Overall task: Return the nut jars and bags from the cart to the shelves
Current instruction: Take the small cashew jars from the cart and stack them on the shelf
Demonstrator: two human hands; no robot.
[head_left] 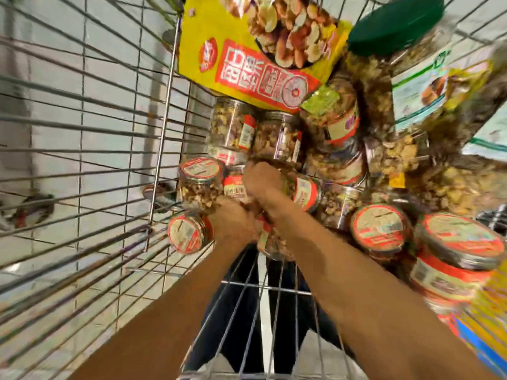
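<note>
Both my arms reach down into the wire cart [162, 133], which holds several clear nut jars with red lids. My left hand [233, 223] curls round a small jar [189, 234] that lies on its side, lid facing left. Just above it, my right hand [263, 182] grips another jar [304, 193], also on its side, its red label showing to the right of my fingers. A third jar [271, 245] is partly hidden between my wrists. A yellow nut bag [247, 58] leans at the far end of the cart.
A large green-lidded jar [395, 26] and clear bags of nuts [452, 185] fill the right side. Stacked red-lidded jars [461, 239] stand at the near right. The cart's wire wall runs along the left, with tiled floor [55, 256] beyond it. No shelves are visible.
</note>
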